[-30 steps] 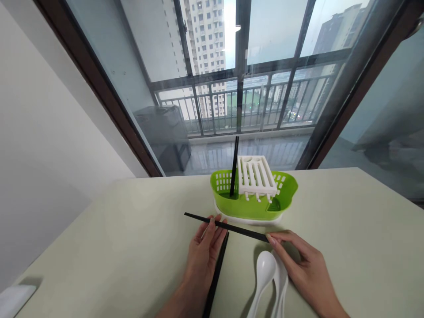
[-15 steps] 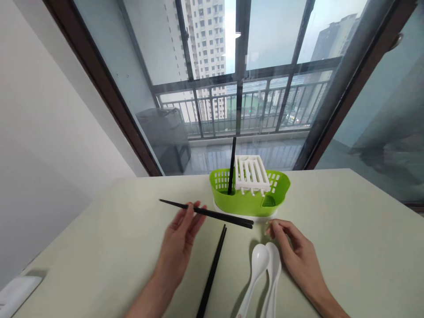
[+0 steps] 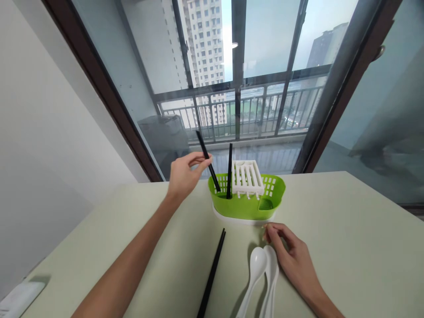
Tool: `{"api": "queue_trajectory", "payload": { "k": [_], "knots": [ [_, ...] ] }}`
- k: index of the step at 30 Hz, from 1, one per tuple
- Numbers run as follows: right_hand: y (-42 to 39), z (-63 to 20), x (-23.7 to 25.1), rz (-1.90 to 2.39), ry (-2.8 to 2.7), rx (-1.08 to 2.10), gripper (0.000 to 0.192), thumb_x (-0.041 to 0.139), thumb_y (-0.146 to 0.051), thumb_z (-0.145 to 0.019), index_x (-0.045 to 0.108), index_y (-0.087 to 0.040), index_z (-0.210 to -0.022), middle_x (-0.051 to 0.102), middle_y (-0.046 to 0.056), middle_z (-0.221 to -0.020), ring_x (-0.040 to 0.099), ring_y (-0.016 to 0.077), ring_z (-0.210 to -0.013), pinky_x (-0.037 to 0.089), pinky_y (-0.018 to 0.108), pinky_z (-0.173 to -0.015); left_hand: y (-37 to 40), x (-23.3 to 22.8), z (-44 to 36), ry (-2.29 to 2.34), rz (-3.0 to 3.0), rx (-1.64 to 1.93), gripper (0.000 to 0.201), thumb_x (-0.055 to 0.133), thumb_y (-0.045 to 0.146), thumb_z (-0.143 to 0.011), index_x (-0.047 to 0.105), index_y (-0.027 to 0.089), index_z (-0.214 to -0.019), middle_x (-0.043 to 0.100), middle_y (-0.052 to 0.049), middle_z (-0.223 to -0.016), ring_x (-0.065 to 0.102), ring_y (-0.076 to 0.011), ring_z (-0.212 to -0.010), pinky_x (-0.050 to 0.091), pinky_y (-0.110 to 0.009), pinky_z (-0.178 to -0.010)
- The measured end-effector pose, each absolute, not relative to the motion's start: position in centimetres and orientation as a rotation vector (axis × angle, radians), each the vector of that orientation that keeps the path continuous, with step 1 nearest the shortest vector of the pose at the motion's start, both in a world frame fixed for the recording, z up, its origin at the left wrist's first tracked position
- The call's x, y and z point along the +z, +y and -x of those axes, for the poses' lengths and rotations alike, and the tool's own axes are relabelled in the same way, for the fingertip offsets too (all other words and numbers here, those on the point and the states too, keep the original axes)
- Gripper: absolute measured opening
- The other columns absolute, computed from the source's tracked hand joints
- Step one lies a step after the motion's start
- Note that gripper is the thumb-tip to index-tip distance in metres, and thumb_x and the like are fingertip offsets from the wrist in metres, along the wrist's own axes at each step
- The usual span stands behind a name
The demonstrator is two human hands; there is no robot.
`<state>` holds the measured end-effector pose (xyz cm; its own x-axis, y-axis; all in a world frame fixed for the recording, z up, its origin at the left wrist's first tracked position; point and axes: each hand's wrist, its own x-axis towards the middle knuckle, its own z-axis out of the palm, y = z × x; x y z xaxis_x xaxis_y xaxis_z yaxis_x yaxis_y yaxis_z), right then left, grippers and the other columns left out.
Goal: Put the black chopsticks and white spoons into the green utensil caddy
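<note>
My left hand point(image 3: 183, 174) pinches a black chopstick point(image 3: 208, 162) and holds it tilted, its lower tip inside the left end of the green cutlery basket point(image 3: 247, 204). A second black chopstick point(image 3: 229, 170) stands upright in the same compartment. A white slotted insert point(image 3: 247, 177) sits in the basket's middle. My right hand point(image 3: 291, 258) rests on the table, fingers curled and holding nothing, beside two white spoons point(image 3: 261, 274). Another pair of black chopsticks point(image 3: 212, 274) lies on the table in front of the basket.
The pale green table point(image 3: 347, 247) stands against a large window with a dark frame and a balcony railing beyond. A white object point(image 3: 20, 298) lies at the table's near left corner.
My left hand lifted the chopstick from the table, swung it up and lowered its tip into the green basket. My right hand let go of it and stayed by the spoons.
</note>
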<state>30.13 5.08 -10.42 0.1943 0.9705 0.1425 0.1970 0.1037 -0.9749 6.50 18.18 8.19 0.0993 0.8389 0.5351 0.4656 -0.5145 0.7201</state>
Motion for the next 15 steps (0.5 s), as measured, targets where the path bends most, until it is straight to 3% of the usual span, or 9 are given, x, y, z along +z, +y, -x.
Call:
{"api": "queue_trajectory", "payload": {
  "k": [7, 15],
  "knots": [
    [5.1, -29.9, -9.8, 1.334, -1.263, 0.887, 0.036, 0.054, -0.056, -0.096, 0.066, -0.022, -0.088, 0.066, 0.002, -0.077, 0.061, 0.0189, -0.076, 0.047, 0.024, -0.067, 20.4, 5.0, -7.9, 1.397, -2.25, 1.088, 0.009, 0.073, 0.031, -0.084, 0.076, 0.024, -0.087, 0.081, -0.002, -0.09, 0.076, -0.0236, -0.091, 0.051, -0.029, -0.088],
    [5.0, -29.7, -9.8, 1.317, -1.264, 0.902, 0.037, 0.052, -0.056, -0.097, 0.064, -0.022, -0.087, 0.065, 0.001, -0.077, 0.06, 0.0184, -0.077, 0.046, 0.024, -0.069, 22.0, 4.1, -7.9, 1.444, -2.327, 0.973, 0.017, 0.069, 0.038, -0.087, 0.074, 0.022, -0.09, 0.08, -0.002, -0.091, 0.074, -0.0236, -0.093, 0.05, -0.03, -0.086]
  ]
}}
